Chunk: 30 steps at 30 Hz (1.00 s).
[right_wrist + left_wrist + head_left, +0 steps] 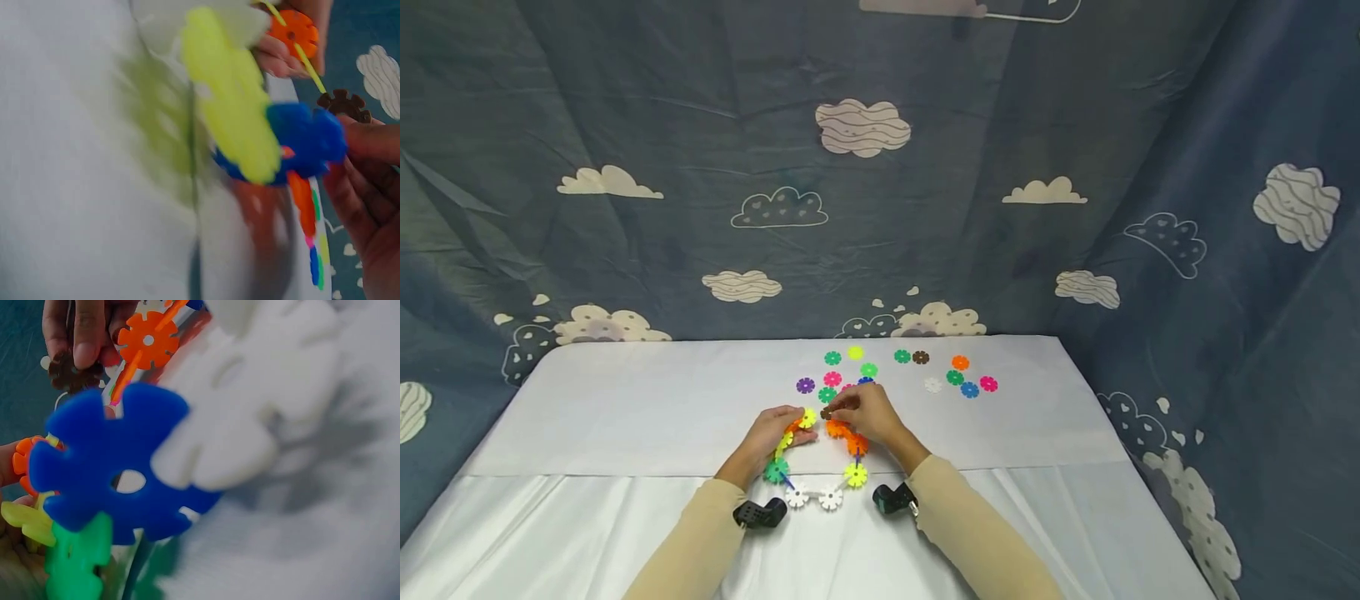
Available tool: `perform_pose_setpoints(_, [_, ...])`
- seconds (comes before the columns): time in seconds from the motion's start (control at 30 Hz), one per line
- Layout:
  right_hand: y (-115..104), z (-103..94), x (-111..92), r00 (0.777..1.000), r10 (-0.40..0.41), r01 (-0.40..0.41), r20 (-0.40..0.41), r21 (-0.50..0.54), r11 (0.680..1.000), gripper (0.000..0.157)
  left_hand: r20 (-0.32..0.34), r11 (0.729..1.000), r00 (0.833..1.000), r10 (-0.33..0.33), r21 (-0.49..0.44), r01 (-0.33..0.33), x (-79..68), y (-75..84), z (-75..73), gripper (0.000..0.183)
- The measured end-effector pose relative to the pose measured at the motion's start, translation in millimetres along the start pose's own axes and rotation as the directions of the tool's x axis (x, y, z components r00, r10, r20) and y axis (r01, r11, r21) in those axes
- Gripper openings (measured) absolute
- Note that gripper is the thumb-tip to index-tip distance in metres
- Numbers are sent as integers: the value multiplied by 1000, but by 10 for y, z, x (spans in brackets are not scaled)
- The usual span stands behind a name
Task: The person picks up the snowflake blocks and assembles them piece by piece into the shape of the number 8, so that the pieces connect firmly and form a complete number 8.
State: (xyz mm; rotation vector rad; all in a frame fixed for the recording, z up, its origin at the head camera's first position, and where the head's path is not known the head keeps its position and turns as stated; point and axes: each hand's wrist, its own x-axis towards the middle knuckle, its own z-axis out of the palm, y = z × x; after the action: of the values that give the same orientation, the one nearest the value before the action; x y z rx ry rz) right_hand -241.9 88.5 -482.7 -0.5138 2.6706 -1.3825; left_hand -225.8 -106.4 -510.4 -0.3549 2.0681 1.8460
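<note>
Notched plastic snowflake discs are joined into a curved chain, with white discs [831,498] nearest the person, a green disc [777,471] on the left and orange discs [857,445] on the right. My left hand [766,435] holds the chain's left end, around its yellow and orange discs. Between the thumb and fingers of my right hand [871,412] is a brown disc [344,105]. Its edge meets the slanted yellow disc [310,67] at the left end in the right wrist view. A blue disc [81,469] of the chain looms large in the left wrist view.
Loose discs lie beyond the hands on the white-covered table [647,408], among them a purple disc [806,386], a second brown disc [921,357] and a pink disc [988,384]. A dark cloud-print curtain [925,250] hangs behind the table.
</note>
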Motion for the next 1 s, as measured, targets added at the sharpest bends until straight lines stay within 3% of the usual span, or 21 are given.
perform_pose_setpoints(0.13, [-2,70,6,999,-51,51,-8,-43,998,6,19,999,1000,-1,-49,2,-8,7,9,30])
perform_pose_setpoints(0.37, [-16,162,-15,997,-54,53,-51,-21,998,4,31,996,999,22,-87,-20,-19,21,1,27])
perform_pose_setpoints(0.77, [-46,320,-50,971,-103,97,-215,-38,995,5,19,986,999,33,-162,-29,-7,10,47,26])
perform_pose_setpoints(1.0, [-11,253,-43,985,-106,95,-137,-85,992,10,27,992,1000,14,-128,-11,14,4,34,27])
